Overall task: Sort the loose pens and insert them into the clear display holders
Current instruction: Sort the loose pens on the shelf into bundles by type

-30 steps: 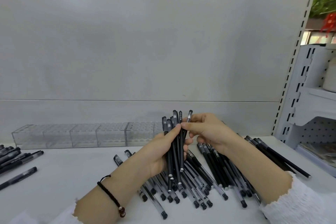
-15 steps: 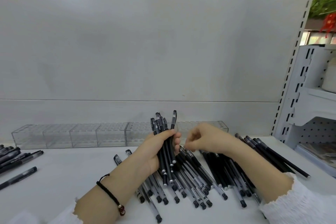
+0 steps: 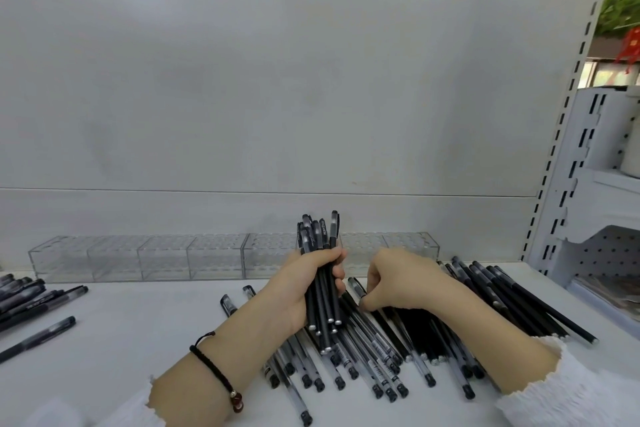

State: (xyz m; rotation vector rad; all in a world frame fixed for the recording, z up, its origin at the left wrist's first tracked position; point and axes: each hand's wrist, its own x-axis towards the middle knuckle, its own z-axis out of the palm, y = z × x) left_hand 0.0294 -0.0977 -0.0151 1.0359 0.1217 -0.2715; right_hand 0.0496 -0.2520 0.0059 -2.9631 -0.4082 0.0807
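The left hand (image 3: 301, 291) clenches an upright bundle of slim black plastic pens (image 3: 320, 305) before the row of clear acrylic display holders (image 3: 166, 256), while the right hand (image 3: 405, 282) curls its fingers round a single black pen (image 3: 355, 284) atop the loose pile of black and clear-barrelled pens (image 3: 374, 357) on the white shelf (image 3: 121, 329)
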